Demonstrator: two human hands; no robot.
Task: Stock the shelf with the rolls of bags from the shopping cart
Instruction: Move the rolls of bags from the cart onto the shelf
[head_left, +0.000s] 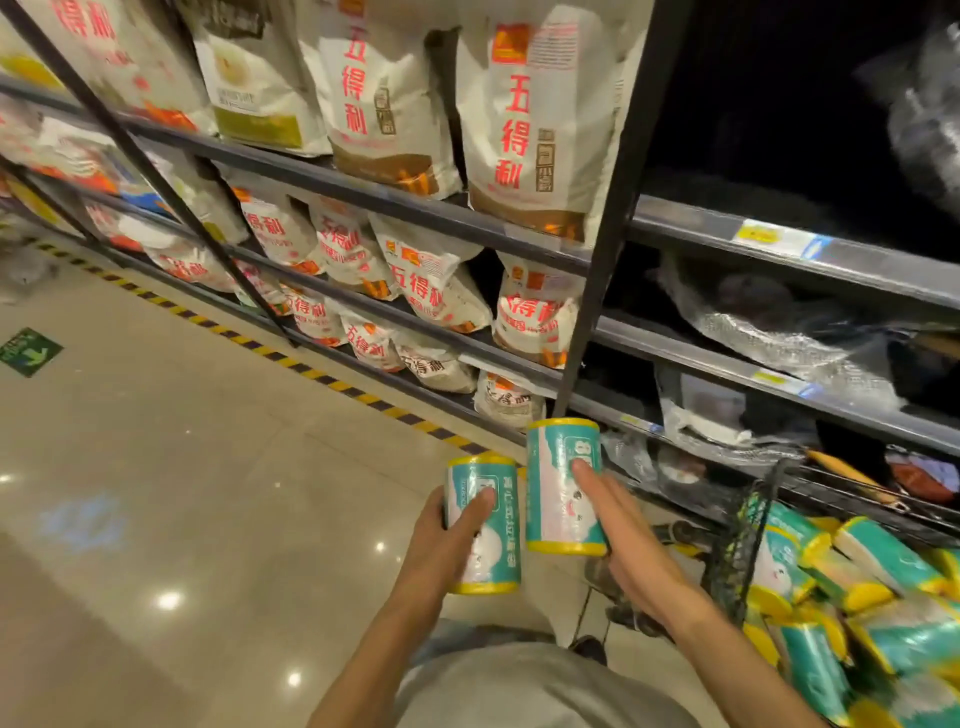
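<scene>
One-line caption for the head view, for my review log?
Each hand, left hand and right hand, holds an upright teal roll of bags beside the cart.

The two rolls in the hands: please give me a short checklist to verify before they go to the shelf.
1. Left hand holds the left roll, fingers curled round it: ok.
2. Right hand holds the right roll; fingers lie along its front, thumb hidden: cannot tell how firm.
3. Both rolls upright, labels intact: ok.
4. Free space on the dark shelf right of the post: cannot tell.
5. More rolls wait in the shopping cart: ok.
</scene>
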